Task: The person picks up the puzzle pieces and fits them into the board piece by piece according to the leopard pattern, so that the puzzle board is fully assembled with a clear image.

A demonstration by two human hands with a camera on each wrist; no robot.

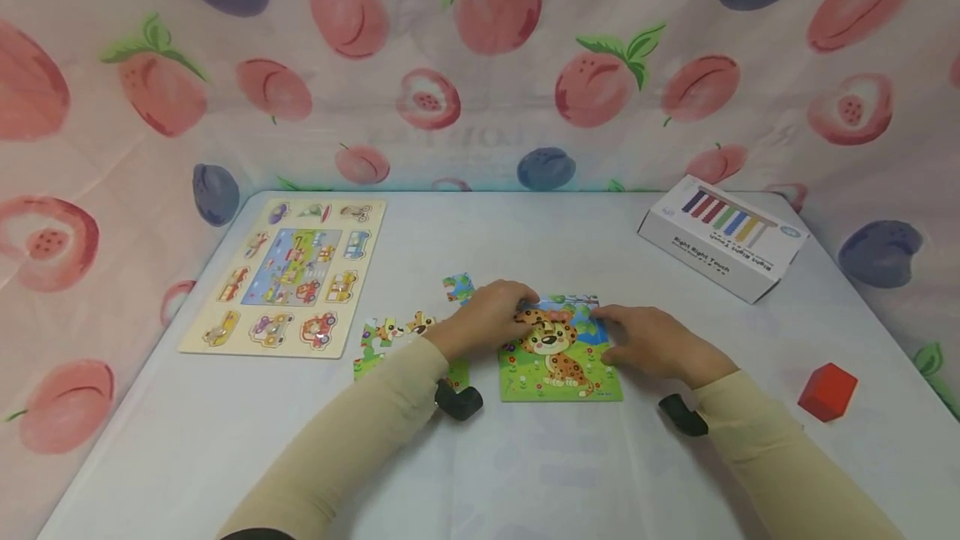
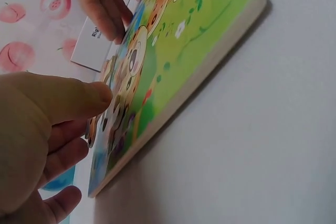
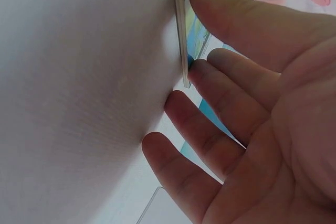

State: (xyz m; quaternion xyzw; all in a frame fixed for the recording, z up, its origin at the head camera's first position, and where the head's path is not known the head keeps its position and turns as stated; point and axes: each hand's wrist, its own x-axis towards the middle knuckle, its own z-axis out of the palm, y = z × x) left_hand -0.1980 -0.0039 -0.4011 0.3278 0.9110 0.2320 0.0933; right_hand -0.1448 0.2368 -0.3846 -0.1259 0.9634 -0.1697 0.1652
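Note:
A square cartoon leopard jigsaw puzzle lies on the table, its picture showing a spotted animal on green grass. Over its upper left part, my left hand pinches a jigsaw piece between thumb and fingers, close to the puzzle's surface. My right hand is at the puzzle's right side. In the right wrist view its thumb rests on the puzzle's face near the edge, with the other fingers loosely extended along the side. My left forearm partly covers the loose jigsaw pieces left of the puzzle.
One more loose piece lies behind my left hand. A wooden vehicle peg puzzle sits at the left. At the back right stands a white toy box, and a red block is right of my right forearm.

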